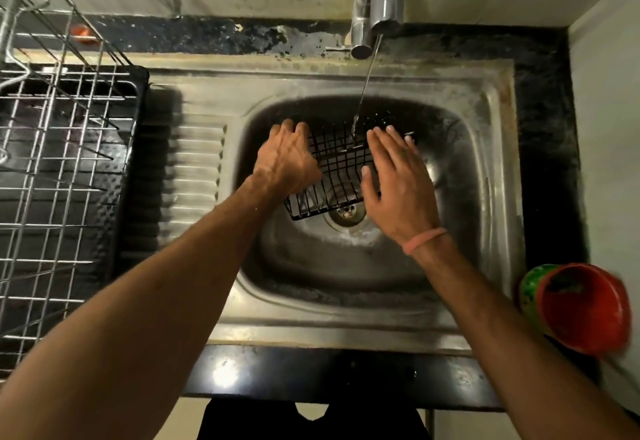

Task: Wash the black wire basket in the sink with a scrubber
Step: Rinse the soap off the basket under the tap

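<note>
Red bowl [585, 308] on the surface at 4 o'clock. At centre, black wire basket [332, 169] tilted in the sink [485, 197] over the drain, left hand [287, 159] curled on its 9 o'clock rim, right hand [398, 180] flat with straight fingers at its 3 o'clock side. Thin water stream from the tap [379, 3] at 12 o'clock

Black wire basket [332, 176] under running tap [379, 3]

A single head-worn camera looks almost straight down into the sink [485, 121]. It sits close above, both forearms reaching in from the bottom edge.
</note>
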Action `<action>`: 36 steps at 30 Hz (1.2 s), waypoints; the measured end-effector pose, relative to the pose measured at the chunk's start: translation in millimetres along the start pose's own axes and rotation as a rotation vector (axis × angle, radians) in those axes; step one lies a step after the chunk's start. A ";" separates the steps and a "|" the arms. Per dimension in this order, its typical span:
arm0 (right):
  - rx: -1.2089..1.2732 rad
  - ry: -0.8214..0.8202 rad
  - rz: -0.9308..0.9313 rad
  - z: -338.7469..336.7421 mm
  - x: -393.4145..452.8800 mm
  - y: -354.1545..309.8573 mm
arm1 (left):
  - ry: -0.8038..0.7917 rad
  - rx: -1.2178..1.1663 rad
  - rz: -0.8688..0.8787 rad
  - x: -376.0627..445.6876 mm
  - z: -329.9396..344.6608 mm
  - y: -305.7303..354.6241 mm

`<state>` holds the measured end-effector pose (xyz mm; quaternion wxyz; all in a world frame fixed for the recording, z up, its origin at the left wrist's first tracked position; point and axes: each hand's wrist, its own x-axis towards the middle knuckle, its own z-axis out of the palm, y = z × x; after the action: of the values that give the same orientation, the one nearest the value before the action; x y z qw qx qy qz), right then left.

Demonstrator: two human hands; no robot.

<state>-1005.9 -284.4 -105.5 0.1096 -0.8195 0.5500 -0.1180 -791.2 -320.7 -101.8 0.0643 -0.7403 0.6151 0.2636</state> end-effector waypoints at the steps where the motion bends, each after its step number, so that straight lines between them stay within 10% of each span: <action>1: -0.040 -0.037 -0.016 0.0 4.5 0.2 | 0.001 0.006 0.002 -0.5 1.3 -0.1; 12: -0.171 -0.328 -0.120 -1.7 41.4 -3.4 | 0.202 0.047 0.016 -24.0 31.2 13.8; 23: -0.192 -0.224 0.037 -0.7 34.6 10.7 | 0.264 0.032 0.048 -16.0 32.3 16.5; 28: -0.164 -0.288 -0.203 13.6 34.9 -25.2 | 0.273 0.055 0.074 -15.6 34.0 12.7; 33: -0.166 -0.186 0.154 9.7 32.1 3.4 | 0.250 0.082 0.123 -7.6 25.1 7.5; 36: -0.175 -0.221 -0.034 15.5 26.3 -20.9 | 0.241 0.097 0.141 -3.6 22.5 4.3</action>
<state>-973.1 -300.2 -111.8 0.0955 -0.8430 0.5290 0.0195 -802.7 -309.2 -118.3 0.0070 -0.7174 0.6810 0.1465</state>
